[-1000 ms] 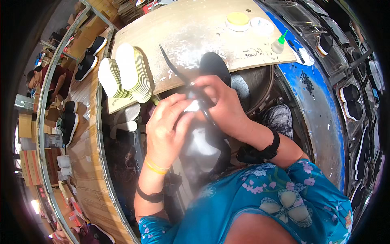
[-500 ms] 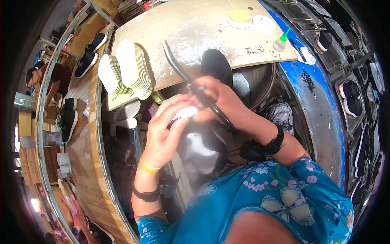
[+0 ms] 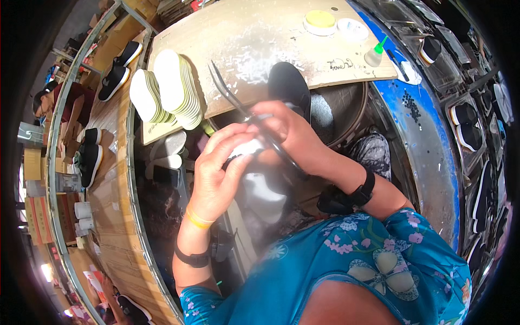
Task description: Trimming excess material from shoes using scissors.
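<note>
My right hand (image 3: pixel 287 127) is closed round a pair of scissors (image 3: pixel 230 95), whose two blades point up and left and stand apart at the tips. Against it, my left hand (image 3: pixel 216 165) pinches a small white piece (image 3: pixel 250 147) with a dark edge; its kind is hard to make out through the haze. A black shoe (image 3: pixel 288 86) rests at the board's near edge, just beyond my right hand. To the left of the blades, two stacks of pale insoles (image 3: pixel 172 81) lie close together.
White scraps (image 3: pixel 254 62) are scattered over the wooden board (image 3: pixel 216 32). A yellow-lidded tub (image 3: pixel 319 23) and a green-tipped bottle (image 3: pixel 375 54) stand at its right. Black shoes (image 3: pixel 115 81) line the left shelf; more sit in clear trays on the right. Another person (image 3: pixel 70 108) works at far left.
The scissors have opened: the blades were together and now spread apart, and their handle has swung slightly. Both hands stay nearly in place, with the left keeping its pinch on the white piece.
</note>
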A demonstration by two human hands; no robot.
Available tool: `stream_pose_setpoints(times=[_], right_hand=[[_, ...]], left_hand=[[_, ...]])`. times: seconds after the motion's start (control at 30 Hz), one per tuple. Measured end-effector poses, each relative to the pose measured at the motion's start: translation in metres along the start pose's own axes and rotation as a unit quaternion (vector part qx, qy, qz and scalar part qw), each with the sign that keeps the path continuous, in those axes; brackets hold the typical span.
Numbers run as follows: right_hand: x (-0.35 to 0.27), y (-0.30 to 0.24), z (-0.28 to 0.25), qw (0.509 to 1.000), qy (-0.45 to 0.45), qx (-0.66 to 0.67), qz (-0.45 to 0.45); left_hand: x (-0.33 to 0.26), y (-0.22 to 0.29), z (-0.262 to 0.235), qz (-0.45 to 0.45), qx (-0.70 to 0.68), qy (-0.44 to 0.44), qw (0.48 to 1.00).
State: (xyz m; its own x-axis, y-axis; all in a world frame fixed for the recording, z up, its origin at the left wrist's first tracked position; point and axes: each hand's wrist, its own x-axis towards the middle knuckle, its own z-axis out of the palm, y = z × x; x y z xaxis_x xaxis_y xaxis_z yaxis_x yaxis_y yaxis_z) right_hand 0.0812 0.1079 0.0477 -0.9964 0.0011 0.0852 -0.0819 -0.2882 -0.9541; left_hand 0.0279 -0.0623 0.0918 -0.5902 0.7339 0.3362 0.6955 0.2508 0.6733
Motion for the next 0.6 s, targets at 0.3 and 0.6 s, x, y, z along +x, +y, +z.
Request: stream_pose_setpoints(times=[0.3,0.6], right_hand=[[-0.002,0.012,0.002,0.999,0.04,0.014,0.012],[-0.002,0.011,0.019,0.991,0.132,-0.009,-0.013]], left_hand=[[0.002,-0.002,0.013,0.016,0.013,0.029,0.999],[-0.002,-0.012,0.039,0.002,-0.007,0.134,0.991]])
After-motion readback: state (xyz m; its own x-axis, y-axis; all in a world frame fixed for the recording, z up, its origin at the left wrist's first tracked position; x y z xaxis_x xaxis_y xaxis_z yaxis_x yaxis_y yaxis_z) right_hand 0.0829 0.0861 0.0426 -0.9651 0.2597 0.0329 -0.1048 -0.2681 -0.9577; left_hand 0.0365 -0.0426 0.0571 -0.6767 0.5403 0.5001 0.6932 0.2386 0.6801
